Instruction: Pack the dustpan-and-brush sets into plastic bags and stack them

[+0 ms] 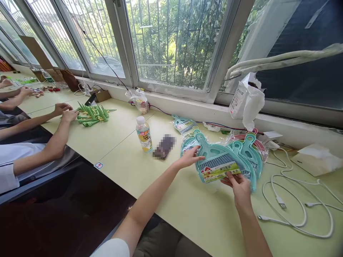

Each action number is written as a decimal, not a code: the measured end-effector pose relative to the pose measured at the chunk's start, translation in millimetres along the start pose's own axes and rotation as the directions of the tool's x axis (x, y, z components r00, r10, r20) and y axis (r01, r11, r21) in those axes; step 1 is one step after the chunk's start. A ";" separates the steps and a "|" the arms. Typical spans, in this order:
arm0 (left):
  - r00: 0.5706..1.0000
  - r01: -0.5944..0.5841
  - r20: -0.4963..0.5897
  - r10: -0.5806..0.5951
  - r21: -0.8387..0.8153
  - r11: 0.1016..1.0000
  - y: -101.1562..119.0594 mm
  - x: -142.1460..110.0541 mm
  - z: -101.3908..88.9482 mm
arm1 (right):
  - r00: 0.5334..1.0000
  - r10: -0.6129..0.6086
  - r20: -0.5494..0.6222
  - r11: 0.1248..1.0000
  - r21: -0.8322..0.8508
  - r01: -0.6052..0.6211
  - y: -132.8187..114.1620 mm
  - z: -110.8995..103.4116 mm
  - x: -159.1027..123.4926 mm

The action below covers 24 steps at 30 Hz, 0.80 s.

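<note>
Wrapped teal dustpan-and-brush set (218,155) at your view's 4 o'clock, just above the surface (203,221). Your left hand (190,158) grips its 9 o'clock edge; your right hand (241,189) pinches 5 o'clock. Likely light, stiff, film slippery; handle (198,135) at 11 should hold surer. Rear fingers hidden; stacked sets (254,159) overlapped; phone (164,147) pixelated.

Chinese characters on dustpan label (218,172) and bottle (145,138)

Left sleeve (113,248): plain white, short, with rounded edge; ends near the elbow (135,217), well behind the grip.
Left hand (189,158): bare, also the left forearm (157,190) behind the grip.
Right hand (241,190): bare, with uncovered right forearm (252,228).
Dark cloth (160,238): greyish, below the grip; cannot tell if worn.
</note>
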<state>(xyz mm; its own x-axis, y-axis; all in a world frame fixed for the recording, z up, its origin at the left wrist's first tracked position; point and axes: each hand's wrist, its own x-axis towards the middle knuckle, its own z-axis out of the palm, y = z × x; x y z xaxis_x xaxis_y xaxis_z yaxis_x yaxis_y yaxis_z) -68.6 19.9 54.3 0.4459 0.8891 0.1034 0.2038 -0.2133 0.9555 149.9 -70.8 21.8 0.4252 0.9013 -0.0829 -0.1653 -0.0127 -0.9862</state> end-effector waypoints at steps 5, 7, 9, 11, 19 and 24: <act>0.985 0.068 -0.132 -0.109 -0.279 0.958 -8.6 -2.9 -6.1 | 1.000 0.031 -0.001 0.999 0.018 -0.031 1.7 0.3 4.1; 0.974 0.097 -0.162 -0.157 -0.329 0.939 -6.3 -5.3 -11.1 | 1.000 0.004 -0.022 1.000 0.025 -0.003 1.0 1.3 4.1; 0.972 0.118 -0.147 -0.185 -0.376 0.919 -2.3 -8.4 -11.8 | 0.999 -0.023 -0.022 0.999 0.025 0.024 1.0 3.1 3.4; 0.976 0.127 -0.109 -0.187 -0.411 0.903 1.3 -11.4 -8.0 | 0.998 -0.047 -0.031 0.999 0.013 0.047 3.0 5.4 3.0; 0.984 0.158 -0.005 -0.180 -0.457 0.875 -4.5 -11.2 6.5 | 0.993 -0.032 -0.115 0.997 0.060 0.039 10.8 10.8 7.5; 0.979 0.058 -0.138 -0.148 -0.511 0.858 -9.2 -5.7 0.1 | 1.000 0.015 0.014 0.996 0.088 -0.016 0.9 12.9 2.6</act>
<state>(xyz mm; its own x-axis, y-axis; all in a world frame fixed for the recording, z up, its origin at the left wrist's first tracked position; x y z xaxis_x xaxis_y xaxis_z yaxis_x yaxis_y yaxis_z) -72.9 16.8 44.9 0.2866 0.9580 -0.0019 -0.2449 0.0752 0.9666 139.3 -62.8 22.5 0.4099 0.9071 -0.0957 -0.2497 0.0107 -0.9683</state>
